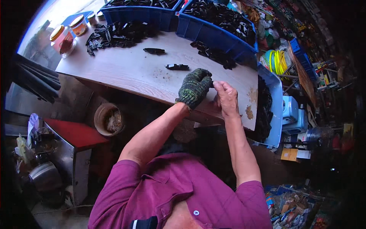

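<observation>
My left hand (pixel 193 88), in a dark green knitted glove, is closed above the near edge of the pale wooden table (pixel 126 72). My bare right hand (pixel 227 98) meets it from the right, thumb and fingers pinched together. A small dark bit shows between the two hands, but the fingers hide what it is. Just beyond the glove lies a small black plastic part (pixel 176 67) with a light spot. Farther off is a second black part (pixel 154 51), lying on its own.
Black parts form a heap (pixel 114 36) at the far left and a smaller pile (pixel 214 55) at right. Behind stand two blue bins, one left (pixel 141 16), one right (pixel 217 37). A light blue tub (pixel 278 110) flanks the table; a bucket (pixel 100 119) stands below left.
</observation>
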A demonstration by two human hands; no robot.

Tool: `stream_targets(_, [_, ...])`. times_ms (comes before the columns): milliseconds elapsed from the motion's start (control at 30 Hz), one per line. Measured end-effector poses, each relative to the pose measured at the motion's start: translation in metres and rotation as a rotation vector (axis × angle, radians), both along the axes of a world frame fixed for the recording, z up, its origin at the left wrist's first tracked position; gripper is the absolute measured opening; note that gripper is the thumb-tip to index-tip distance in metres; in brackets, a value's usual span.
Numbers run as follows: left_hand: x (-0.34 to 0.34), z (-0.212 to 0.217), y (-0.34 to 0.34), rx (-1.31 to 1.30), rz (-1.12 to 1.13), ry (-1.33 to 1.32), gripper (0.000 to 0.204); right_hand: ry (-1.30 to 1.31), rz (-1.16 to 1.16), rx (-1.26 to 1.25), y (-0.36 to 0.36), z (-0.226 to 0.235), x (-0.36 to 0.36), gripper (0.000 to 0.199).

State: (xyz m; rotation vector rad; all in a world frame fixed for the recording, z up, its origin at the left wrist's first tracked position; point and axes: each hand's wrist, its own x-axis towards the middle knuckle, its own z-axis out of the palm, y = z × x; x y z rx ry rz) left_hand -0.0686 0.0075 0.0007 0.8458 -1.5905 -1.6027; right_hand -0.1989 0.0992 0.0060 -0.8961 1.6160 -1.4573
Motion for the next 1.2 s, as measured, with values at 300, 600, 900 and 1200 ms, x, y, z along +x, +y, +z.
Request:
stream_targets(300, [0.064,0.009,-0.029,-0.956,0.432,-0.645,0.032,-0.124,-0.149,-0.056,-0.003,0.008,0.023,0.03])
stream_targets(600, [0.067,0.002,-0.039,-1.138,0.005,-0.619,0.019,-0.257,-0.316,-0.09,-0.004,0.014,0.026,0.032])
stream_targets(900, [0.034,0.005,0.009,-0.429,-0.183,-0.147,0.022,-0.207,-0.311,-0.167,0.0,0.006,0.028,0.031])
stream_targets(1200, [0.019,-0.001,0.009,-0.293,-0.101,-0.158,0.025,-0.086,-0.404,-0.133,-0.005,-0.01,0.021,0.029])
